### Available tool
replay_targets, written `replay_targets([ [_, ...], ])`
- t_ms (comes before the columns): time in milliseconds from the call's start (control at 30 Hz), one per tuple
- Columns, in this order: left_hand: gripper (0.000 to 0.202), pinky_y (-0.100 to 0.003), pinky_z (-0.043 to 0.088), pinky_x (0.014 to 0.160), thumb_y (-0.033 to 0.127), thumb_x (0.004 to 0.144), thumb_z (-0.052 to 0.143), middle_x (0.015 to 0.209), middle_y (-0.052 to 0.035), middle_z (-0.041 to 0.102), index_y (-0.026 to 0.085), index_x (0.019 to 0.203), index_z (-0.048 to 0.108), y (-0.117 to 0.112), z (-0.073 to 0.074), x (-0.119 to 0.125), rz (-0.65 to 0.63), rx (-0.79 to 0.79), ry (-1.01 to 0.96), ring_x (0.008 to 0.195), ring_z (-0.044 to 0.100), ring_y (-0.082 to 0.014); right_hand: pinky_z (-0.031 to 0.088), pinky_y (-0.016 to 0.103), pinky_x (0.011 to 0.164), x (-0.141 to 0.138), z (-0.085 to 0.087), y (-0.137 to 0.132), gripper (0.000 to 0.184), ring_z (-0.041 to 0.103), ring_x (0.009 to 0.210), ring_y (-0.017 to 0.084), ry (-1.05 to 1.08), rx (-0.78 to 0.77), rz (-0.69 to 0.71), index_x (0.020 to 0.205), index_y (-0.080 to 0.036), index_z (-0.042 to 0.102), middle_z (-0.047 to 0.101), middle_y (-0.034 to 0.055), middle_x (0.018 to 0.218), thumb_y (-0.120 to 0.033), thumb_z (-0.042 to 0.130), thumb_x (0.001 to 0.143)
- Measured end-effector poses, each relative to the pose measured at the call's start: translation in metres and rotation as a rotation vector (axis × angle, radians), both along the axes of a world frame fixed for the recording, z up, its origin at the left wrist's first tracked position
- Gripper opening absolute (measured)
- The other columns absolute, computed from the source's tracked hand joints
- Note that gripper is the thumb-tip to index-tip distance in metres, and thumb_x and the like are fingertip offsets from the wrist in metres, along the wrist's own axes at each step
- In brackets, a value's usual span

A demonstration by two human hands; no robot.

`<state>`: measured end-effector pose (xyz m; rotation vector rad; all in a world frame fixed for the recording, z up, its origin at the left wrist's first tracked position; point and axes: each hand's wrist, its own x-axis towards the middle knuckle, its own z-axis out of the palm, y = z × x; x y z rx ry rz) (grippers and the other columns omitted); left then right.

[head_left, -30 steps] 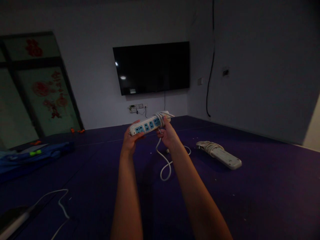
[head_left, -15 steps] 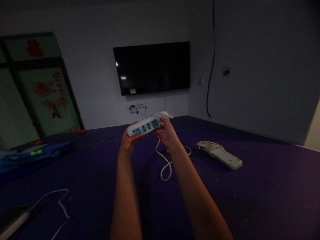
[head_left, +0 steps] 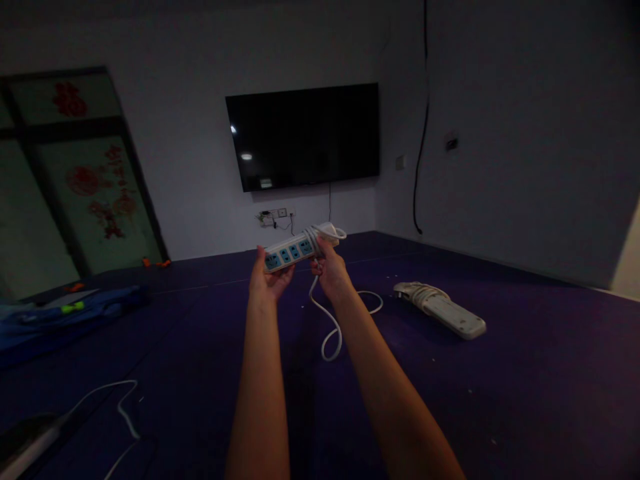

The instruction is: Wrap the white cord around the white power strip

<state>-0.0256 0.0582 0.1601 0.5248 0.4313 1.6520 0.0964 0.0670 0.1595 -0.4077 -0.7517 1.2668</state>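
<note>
Over purple floor (head_left: 200,373), pinches power strip (head_left: 289,253) in left hand (head_left: 265,285), cord coils (head_left: 311,237) in right hand (head_left: 332,272), could unravel these by slackening.

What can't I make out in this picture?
All in the head view:
- The strip's back: turned away from the camera.
- Part of its cord: behind the right forearm.
- The dark thing at lower left: cut off by the edge.
- Wall sockets' details: too small and dim.

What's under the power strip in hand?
Parts of the left hand and right hand show beneath the power strip, with white cord hanging down. The strip's underside is hidden.
</note>
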Motion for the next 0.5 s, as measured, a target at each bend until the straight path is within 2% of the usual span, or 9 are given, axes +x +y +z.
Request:
replay_targets([
  [100,0.039,-0.034,0.055,0.064,0.053,0.07,0.063,0.082,-0.0073,0.062,0.018,0.084,0.054,-0.002,0.003,0.007,0.03,-0.153,-0.04,0.081,0.063,-0.0214,0.019,0.015,0.031,0.005,-0.002,0.003,0.023,0.039,0.038,0.003,-0.051,0.014,0.025,0.07,-0.016,0.056,0.051,-0.0043,0.051,-0.031,0.071,0.06],
  [233,0.026,-0.028,0.053,0.06,0.041,0.072,0.066,0.076,-0.0024,0.059,0.019,0.079,0.052,-0.003,0.005,0.012,0.052,-0.276,-0.038,0.072,0.062,-0.0161,0.021,0.015,0.032,0.008,-0.004,0.003,0.022,0.039,0.039,0.004,-0.112,0.036,0.084,0.07,-0.016,0.057,0.052,-0.004,0.051,-0.031,0.071,0.061],
  [333,0.019,-0.026,0.052,0.06,0.032,0.073,0.065,0.071,0.0001,0.058,0.019,0.075,0.051,-0.004,0.007,0.014,0.087,-0.28,-0.036,0.066,0.061,-0.0131,0.026,0.015,0.033,0.007,-0.004,0.003,0.023,0.043,0.041,0.005,-0.117,0.033,0.06,0.072,-0.016,0.059,0.054,-0.0028,0.053,-0.035,0.07,0.063],
  [500,0.016,-0.024,0.051,0.06,0.028,0.073,0.064,0.068,0.0013,0.057,0.02,0.075,0.051,-0.004,0.008,0.013,0.199,-0.199,0.005,0.062,0.06,-0.011,0.029,0.017,0.034,0.004,-0.003,-0.002,0.024,0.045,0.039,0.007,-0.195,-0.058,0.057,0.076,-0.014,0.06,0.059,0.0017,0.053,-0.037,0.064,0.073],
])
